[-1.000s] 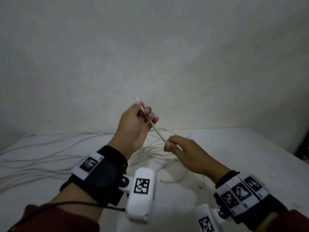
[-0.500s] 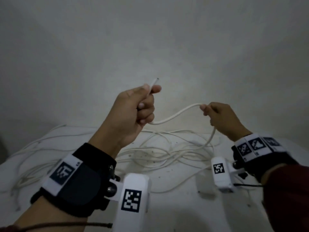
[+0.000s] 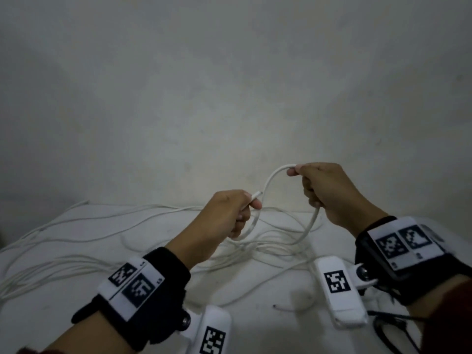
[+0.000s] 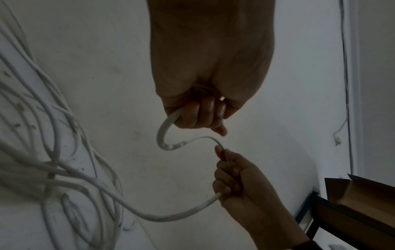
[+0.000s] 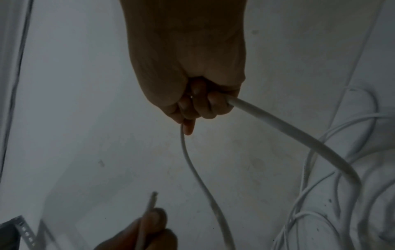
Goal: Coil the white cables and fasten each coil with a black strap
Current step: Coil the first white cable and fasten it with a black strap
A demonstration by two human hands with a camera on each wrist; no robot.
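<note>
My left hand grips the end of a white cable, its tip poking out past my thumb. The cable arcs up and right to my right hand, which grips it further along, then hangs down in a loop toward the table. From the left wrist view, the cable curves out of my left fist to my right hand. In the right wrist view my right fist holds the cable. No black strap is in view.
A tangle of loose white cables covers the white table, mostly left and centre. A plain wall stands close behind. A brown cardboard box sits beyond the table's right edge.
My left hand has dropped lower and moved right. My right hand has risen and drawn the cable into a taller loop between the hands.
</note>
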